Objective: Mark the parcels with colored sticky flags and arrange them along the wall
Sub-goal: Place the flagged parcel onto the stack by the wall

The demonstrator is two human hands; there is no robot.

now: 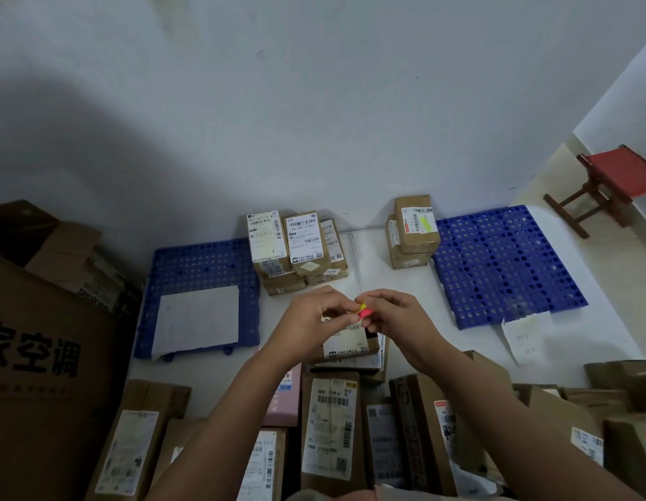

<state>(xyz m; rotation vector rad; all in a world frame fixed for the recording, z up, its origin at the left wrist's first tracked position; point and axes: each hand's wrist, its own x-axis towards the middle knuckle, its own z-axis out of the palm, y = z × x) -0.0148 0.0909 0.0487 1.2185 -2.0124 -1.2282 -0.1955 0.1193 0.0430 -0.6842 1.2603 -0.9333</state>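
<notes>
Both hands are meeting in mid-frame above the floor. The right hand (397,316) is pinching a small pad of sticky flags (364,310), pink and yellow, between curled fingers. The left hand (316,318) is curling its fingertips in at the pad's near edge, touching it; whether it is gripping a single flag cannot be told.

Against the white wall (314,103), a cluster of labelled parcels (296,247) is standing on the pale floor (404,283), stacked and touching one another. Just to its right, apart from it, a two-box stack (413,233) is sitting beside the wall, its top box bearing a yellow-green flag (425,223) on the label.

A blue perforated mat (506,262) is lying to the right of that stack; another blue mat (202,269) is lying left of the cluster, with a white sheet (198,320) on it.

Unmarked parcels (332,428) are crowding the near floor beneath the forearms. A large brown carton (43,356) is standing at left. A red stool (611,182) is sitting at far right.
</notes>
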